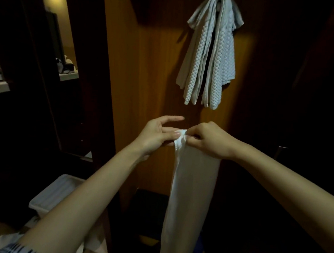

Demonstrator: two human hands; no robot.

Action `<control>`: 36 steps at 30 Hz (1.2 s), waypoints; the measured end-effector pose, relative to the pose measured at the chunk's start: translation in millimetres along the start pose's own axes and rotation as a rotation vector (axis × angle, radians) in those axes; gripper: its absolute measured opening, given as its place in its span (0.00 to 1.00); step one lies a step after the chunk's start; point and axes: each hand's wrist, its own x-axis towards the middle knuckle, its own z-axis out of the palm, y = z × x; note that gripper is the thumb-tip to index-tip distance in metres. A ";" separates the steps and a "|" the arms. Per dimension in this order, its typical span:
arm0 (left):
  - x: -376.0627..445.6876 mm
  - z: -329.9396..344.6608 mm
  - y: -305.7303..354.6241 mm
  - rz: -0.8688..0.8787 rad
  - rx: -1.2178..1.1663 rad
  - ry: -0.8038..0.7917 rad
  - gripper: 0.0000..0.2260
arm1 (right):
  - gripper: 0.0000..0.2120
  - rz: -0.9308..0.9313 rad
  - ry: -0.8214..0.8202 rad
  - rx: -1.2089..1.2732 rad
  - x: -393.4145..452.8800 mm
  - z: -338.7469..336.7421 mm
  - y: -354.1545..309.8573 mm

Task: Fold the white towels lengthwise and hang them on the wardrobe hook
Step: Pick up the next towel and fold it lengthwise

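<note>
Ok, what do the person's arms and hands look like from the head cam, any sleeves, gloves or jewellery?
Both forearms are bare to the frame edge. The left hand and right hand wear no gloves, and no rings, watch or bracelet show. A patterned garment edge, pale with dark markings, sits at the bottom left near the left arm.

Both forearms are bare, with no sleeves, watch or rings showing. At the lower left edge, a light garment with dark printed markings shows.
</note>
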 end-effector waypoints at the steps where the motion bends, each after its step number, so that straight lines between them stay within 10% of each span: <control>1: -0.1 0.0 2.4 0.012 0.039 0.014 0.16 | 0.12 -0.012 0.019 0.010 -1.8 -0.1 0.3; 15: -7.7 11.3 2.2 0.002 0.003 0.166 0.13 | 0.07 -0.017 -0.058 0.551 -16.3 -0.1 2.8; 22: -11.7 21.2 9.5 0.052 -0.008 0.198 0.10 | 0.09 0.221 0.215 0.717 -10.9 12.5 8.0; 36: -12.4 29.4 21.6 0.093 0.198 0.170 0.10 | 0.08 0.198 0.426 0.525 -12.2 19.3 9.2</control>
